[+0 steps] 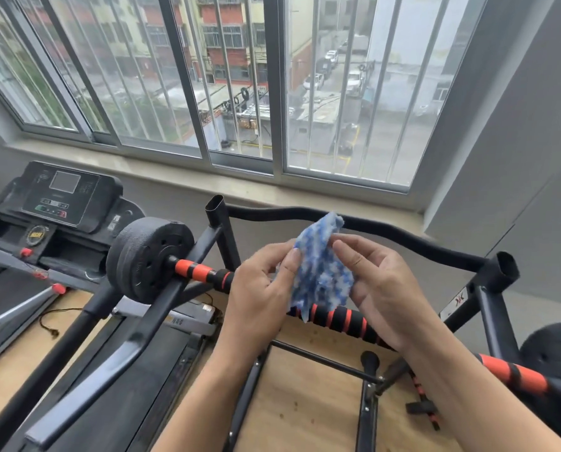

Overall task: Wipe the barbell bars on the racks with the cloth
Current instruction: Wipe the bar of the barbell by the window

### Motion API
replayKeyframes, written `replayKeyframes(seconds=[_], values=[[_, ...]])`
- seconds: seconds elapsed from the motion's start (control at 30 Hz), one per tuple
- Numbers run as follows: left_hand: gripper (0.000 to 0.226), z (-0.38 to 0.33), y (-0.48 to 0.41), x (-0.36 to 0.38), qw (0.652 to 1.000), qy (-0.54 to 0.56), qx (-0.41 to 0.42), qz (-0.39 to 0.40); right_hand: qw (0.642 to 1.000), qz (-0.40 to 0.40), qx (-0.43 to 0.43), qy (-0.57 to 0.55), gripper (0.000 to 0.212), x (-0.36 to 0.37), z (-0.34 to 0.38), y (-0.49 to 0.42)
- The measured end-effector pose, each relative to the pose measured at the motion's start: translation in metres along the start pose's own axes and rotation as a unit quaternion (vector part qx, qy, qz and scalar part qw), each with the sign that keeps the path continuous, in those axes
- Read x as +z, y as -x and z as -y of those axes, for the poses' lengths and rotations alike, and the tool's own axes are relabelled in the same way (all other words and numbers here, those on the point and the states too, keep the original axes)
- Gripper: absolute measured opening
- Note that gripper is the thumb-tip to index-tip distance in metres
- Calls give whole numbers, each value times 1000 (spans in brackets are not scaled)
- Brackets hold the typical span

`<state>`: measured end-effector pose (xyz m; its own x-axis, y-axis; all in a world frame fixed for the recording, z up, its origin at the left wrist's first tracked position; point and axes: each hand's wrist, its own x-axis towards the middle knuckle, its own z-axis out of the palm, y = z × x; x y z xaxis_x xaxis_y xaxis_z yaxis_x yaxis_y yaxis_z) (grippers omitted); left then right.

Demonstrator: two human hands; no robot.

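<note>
in the middle of the frame two bare hands hold a cloth (321,269) between them. the left hand (259,288) pinches the cloth's left edge with thumb and fingers (294,261) curled onto it. the right hand (380,285) holds the right side, its fingers bent and lightly touching the cloth near the top. the cloth is soft and fuzzy, blue and white in patches, and it stands up crumpled, with one corner poking up and its bottom edge hanging down to the bar.

the barbell bar (338,319) runs from the middle left of the frame down to the lower right, passing just under and behind the hands. it is a long round bar wrapped in soft-looking black foam with orange stripes. the cloth's lowest tip hangs right at the bar, but i cannot tell if it touches.

a thick round black weight plate (148,262) with a rough, grainy face sits on the bar's left end. another dark plate (556,357) shows at the right edge. the bar rests on a black metal rack (220,230) made of smooth tubes, with a curved padded bar across the back.

at the left is a black treadmill (60,197) with a small grey screen. the floor (305,396) is light wood. across the top is a big window (240,76) with thin metal bars.
</note>
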<state>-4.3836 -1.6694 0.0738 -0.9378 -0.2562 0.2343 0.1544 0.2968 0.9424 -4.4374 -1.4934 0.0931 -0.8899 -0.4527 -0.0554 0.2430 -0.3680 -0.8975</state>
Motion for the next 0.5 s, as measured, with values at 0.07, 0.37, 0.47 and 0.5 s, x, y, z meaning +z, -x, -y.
replayKeyframes(seconds=[0.07,0.37,0.47,0.5], values=[[24,0,-3,-2,999,-35,-18,0,999,-2,-1,50,25,-7,-2,0],[23,-19,-1,9,989,-139,40,-13,973,-66,-88,203,17,-4,-7,-14],[56,-12,8,23,967,-245,63,-28,1000,-26,-3,17,29,6,-3,-9],[68,-9,9,23,963,-257,62,-43,999,-26,-7,27,26,6,-2,-8]])
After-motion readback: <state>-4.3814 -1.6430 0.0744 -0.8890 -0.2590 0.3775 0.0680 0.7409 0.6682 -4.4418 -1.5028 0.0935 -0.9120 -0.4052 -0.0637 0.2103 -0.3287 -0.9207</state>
